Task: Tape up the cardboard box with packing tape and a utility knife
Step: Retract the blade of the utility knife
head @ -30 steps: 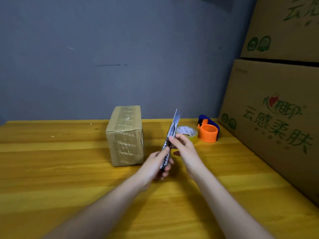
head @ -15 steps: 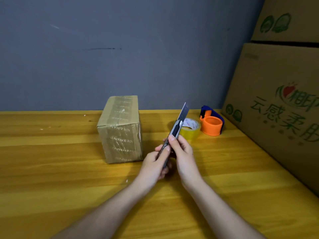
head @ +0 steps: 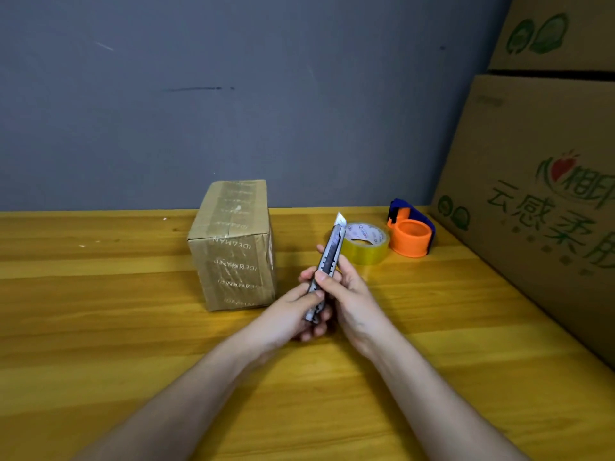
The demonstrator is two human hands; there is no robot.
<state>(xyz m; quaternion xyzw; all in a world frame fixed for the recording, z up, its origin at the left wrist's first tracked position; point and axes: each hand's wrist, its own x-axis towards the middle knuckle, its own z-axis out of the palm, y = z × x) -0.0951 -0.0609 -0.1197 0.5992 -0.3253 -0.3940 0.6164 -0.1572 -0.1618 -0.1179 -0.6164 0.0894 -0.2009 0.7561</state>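
Two hands work the utility knife (head: 327, 267): beside the taped cardboard box (head: 233, 247), our left hand (head: 299, 307) grips its handle while our right hand (head: 346, 294) pinches the slider. Retracting the short blade seems next, with the packing tape (head: 366, 242) further right.

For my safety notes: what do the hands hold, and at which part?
Both hands grip the utility knife by its handle: left hand lower, right hand at mid-body.
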